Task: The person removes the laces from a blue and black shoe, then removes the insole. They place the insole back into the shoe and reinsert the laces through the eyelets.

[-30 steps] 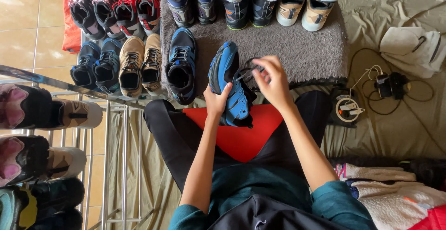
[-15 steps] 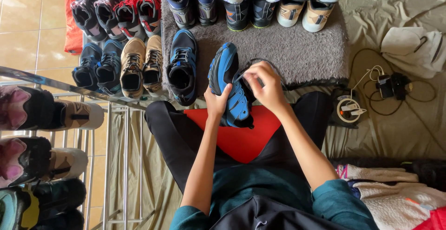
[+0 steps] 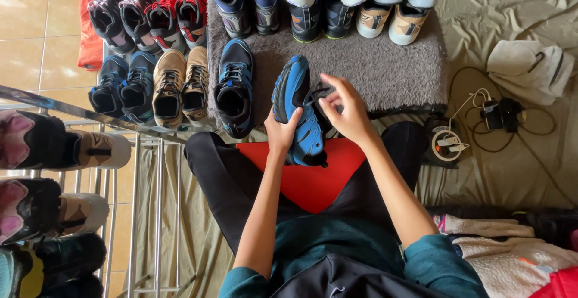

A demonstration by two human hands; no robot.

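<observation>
I sit with a blue and black sneaker (image 3: 299, 114) resting heel-down on a red cushion (image 3: 313, 174) in my lap. My left hand (image 3: 282, 134) grips the shoe's left side near the heel. Over the shoe's tongue, my right hand (image 3: 346, 111) pinches its black laces between thumb and fingers. The matching blue and black sneaker (image 3: 235, 87) stands on the grey mat (image 3: 391, 69) just left of the held one.
Rows of shoes line the mat and the floor ahead, with tan ones (image 3: 180, 84) at left. A metal rack (image 3: 150, 171) with more shoes (image 3: 60, 147) stands at my left. A coiled cable and charger (image 3: 448, 144) and a white bag (image 3: 530, 69) lie at right.
My right hand has shifted slightly on the laces, working them over the tongue. The left hand and the shoe stay almost where they were.
</observation>
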